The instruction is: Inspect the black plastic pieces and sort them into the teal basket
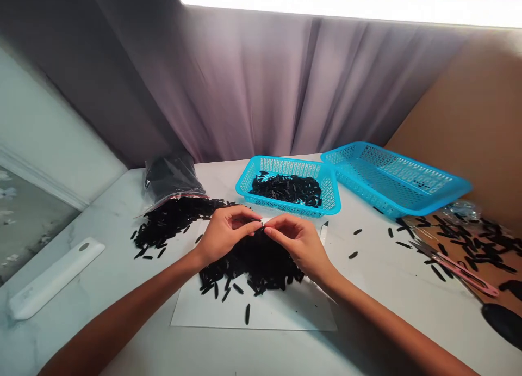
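My left hand [226, 232] and my right hand [299, 240] meet fingertip to fingertip, both pinched closed, above a heap of small black strips [261, 262]. Between the fingertips is a tiny dark piece, mostly hidden by the fingers; it looks like one of the strips, but I cannot make out its kind. The heap lies on a white sheet [196, 313], with a single strip [247, 314] apart near its front edge. Just beyond my hands stands a small blue basket [335, 199] partly filled with similar black strips.
A larger blue basket [432, 204] stands at the back right. Pink-handled scissors [468, 278] lie among scattered strips on brown board [452, 262]. An open plastic bag [173, 177] spills strips at the back left. A long white object [57, 278] lies at the left.
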Demonstrator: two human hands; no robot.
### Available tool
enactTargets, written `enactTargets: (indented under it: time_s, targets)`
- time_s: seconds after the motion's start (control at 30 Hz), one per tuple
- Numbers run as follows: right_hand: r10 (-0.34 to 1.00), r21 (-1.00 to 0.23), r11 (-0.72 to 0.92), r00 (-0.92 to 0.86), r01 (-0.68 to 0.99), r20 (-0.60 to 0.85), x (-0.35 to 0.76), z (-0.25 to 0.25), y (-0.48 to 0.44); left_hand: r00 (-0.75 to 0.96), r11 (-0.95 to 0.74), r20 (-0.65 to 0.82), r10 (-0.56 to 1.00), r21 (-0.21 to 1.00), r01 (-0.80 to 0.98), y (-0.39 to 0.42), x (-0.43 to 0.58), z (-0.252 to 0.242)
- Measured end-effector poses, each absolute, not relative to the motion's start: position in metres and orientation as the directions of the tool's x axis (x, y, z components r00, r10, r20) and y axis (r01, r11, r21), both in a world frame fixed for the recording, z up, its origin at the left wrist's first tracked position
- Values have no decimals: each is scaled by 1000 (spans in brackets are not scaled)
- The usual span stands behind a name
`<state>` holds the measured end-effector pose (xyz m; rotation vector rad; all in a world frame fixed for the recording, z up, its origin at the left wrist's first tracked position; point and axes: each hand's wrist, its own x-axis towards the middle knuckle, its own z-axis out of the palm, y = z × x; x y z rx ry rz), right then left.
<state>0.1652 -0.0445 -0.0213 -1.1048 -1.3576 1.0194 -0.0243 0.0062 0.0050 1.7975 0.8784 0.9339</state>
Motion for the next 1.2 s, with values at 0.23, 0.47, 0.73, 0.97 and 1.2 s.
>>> enactTargets:
  time_s: [0.23,0.47,0.73,0.97,1.2]
  targets:
    - [987,-988,156,27,14,156,166,-24,-50,526,-659,420,739,614,435,-3,-33,11]
    - [972,-973,229,61,-12,228,160,-6,-64,503,-743,559,659,586,323,-16,-29,18]
    - [964,-966,256,80,-25,253,159,1,-70,508,-826,656,559,495,269,-18,-34,28]
    - [944,-947,309,87,92,317,159,1,-72,515,-845,672,532,461,272,-20,-35,32]
    - [918,-918,384,66,103,391,160,2,-73,522,-866,692,499,423,268,-20,-36,35]
